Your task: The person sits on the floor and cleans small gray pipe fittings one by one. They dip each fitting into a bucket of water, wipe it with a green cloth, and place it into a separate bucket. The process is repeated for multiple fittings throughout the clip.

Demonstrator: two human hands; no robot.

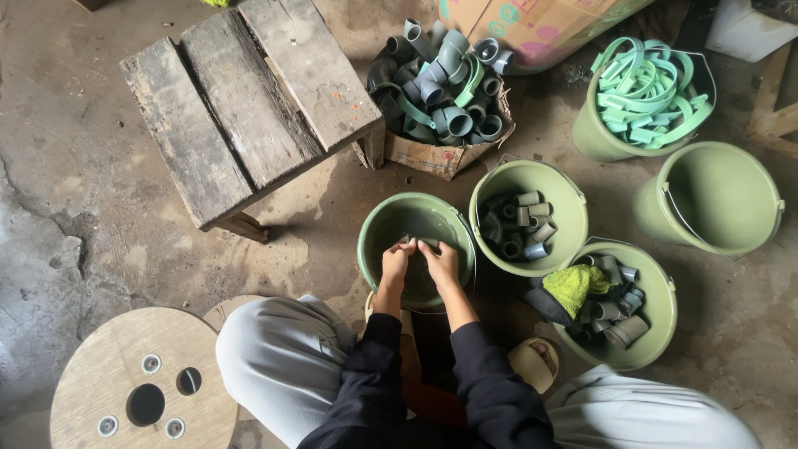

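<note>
Inside green bucket (pixel 374 229), left hand (pixel 394 264) and right hand (pixel 441 263) pressing together, gripping small grey fitting (pixel 418 243); neighbouring bucket (pixel 565 187) holding grey fittings.

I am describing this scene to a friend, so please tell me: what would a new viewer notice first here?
First, the two hands, left hand and right hand, together inside the green bucket in the middle, holding a small dark piece too small to identify. To the right stand more green buckets, one with grey pipe fittings and one with a yellow-green cloth. Upper left stands a worn wooden stool.
</note>
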